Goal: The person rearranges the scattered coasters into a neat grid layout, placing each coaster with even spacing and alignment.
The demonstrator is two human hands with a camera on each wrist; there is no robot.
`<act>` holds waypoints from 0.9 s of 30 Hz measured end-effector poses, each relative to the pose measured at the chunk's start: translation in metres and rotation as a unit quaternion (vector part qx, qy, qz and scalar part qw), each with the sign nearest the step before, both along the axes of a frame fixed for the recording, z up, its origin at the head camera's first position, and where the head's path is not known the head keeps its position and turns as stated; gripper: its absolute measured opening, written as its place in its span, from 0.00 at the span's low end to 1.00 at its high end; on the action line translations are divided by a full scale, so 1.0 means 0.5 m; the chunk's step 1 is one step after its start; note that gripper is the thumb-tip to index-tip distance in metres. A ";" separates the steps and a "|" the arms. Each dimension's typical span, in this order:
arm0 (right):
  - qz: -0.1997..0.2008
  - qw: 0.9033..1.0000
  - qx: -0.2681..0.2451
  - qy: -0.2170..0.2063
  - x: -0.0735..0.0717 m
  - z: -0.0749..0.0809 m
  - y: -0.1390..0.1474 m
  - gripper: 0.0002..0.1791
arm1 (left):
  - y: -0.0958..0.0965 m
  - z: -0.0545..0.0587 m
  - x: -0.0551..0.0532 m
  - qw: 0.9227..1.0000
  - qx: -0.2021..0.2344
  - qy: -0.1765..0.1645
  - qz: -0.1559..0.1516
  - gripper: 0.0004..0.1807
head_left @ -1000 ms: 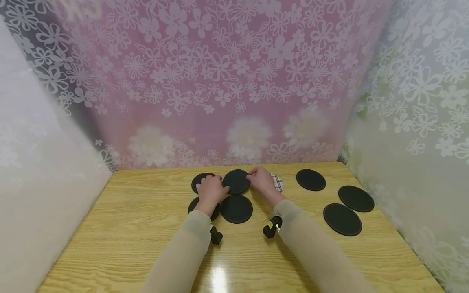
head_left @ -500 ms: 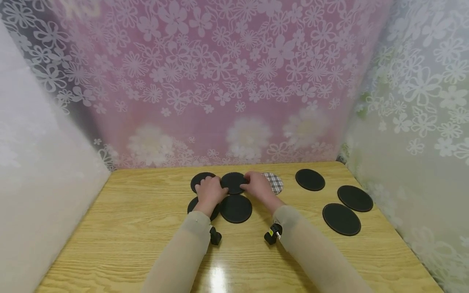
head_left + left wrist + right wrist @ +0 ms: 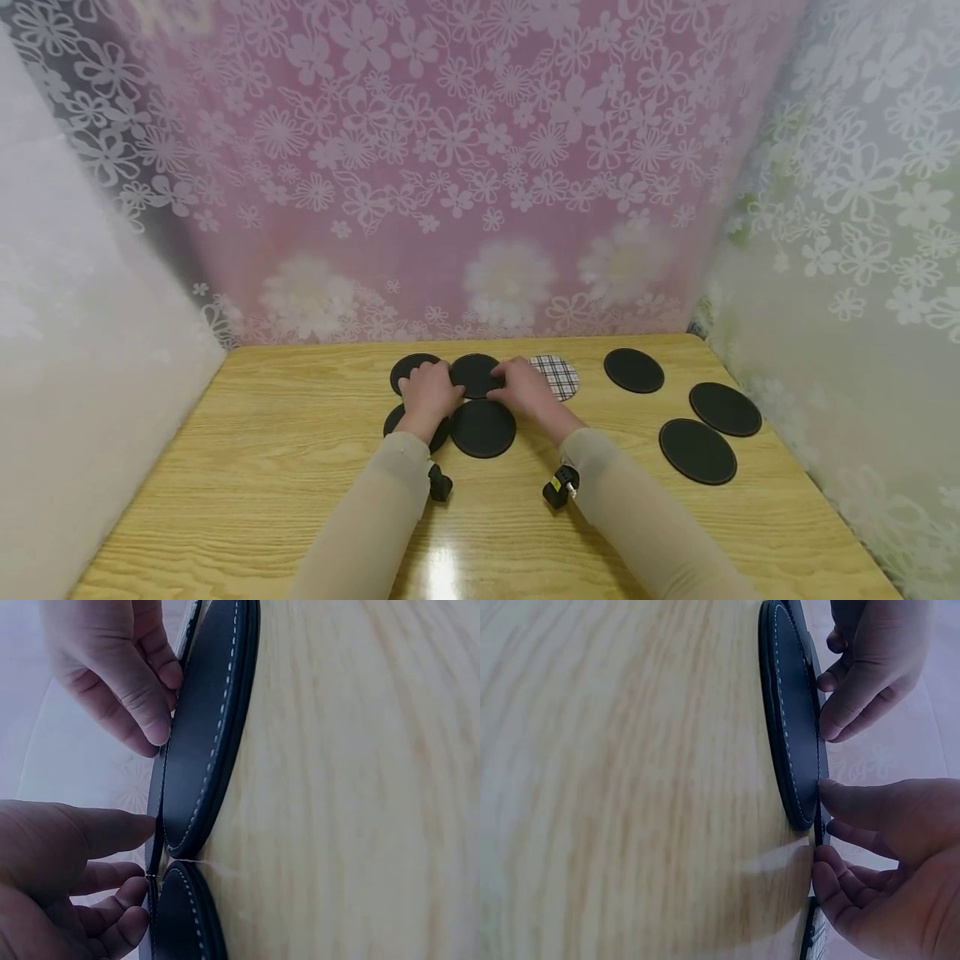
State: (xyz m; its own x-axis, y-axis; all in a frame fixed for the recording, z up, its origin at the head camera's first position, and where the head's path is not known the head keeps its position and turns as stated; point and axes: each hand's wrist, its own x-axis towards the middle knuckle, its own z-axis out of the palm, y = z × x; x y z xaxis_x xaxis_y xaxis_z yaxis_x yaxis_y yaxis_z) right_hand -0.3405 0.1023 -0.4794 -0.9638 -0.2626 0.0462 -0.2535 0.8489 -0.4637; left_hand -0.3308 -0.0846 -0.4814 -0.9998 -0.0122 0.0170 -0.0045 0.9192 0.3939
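Dark round coasters with stitched rims stand in two close pairs. In the head view my left hand [image 3: 430, 396] reaches over the left pair, covering parts of the back-left coaster [image 3: 407, 372] and the front-left coaster [image 3: 393, 421]. Its thumb touches the left side of the back-middle coaster [image 3: 472, 377]. My right hand [image 3: 528, 392] has thumb and forefinger spread at that coaster's right rim. The front-middle coaster [image 3: 483, 429] lies flat just nearer. In the right wrist view the right thumb [image 3: 847, 804] is straight, right by a stitched coaster [image 3: 799, 727].
A white plaid disc [image 3: 558, 377] lies right of the right hand, partly hidden by it. Three more dark coasters lie farther right: one at the back [image 3: 633, 371], one near the table's right edge [image 3: 725, 408], one in front [image 3: 697, 451]. Floral curtains hang behind the wooden table [image 3: 262, 467].
The back-middle coaster has come slightly left and down, now lying flat between its neighbours. The right hand has followed leftward, its thumb and forefinger spreading apart and uncovering more plaid. The left hand stays.
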 end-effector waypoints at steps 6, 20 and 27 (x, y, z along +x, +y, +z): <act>-0.002 1.000 0.013 0.010 -0.002 -0.008 -0.004 0.22 | 0.000 0.002 0.002 1.000 -0.005 0.001 0.003 0.28; -0.009 1.000 0.018 0.004 0.007 -0.007 -0.009 0.21 | 0.000 0.007 0.012 1.000 -0.004 -0.004 0.002 0.27; -0.008 1.000 0.016 0.010 0.010 -0.007 -0.005 0.24 | 0.004 0.011 0.017 1.000 0.002 0.011 -0.003 0.28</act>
State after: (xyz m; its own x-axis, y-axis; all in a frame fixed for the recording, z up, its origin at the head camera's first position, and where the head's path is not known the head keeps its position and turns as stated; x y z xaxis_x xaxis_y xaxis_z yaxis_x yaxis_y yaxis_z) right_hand -0.3357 0.1000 -0.4830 -0.9671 -0.2481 0.0565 -0.2477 0.8673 -0.4317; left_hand -0.3222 -0.0826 -0.4757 -0.9992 -0.0055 0.0396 0.0107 0.9174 0.3978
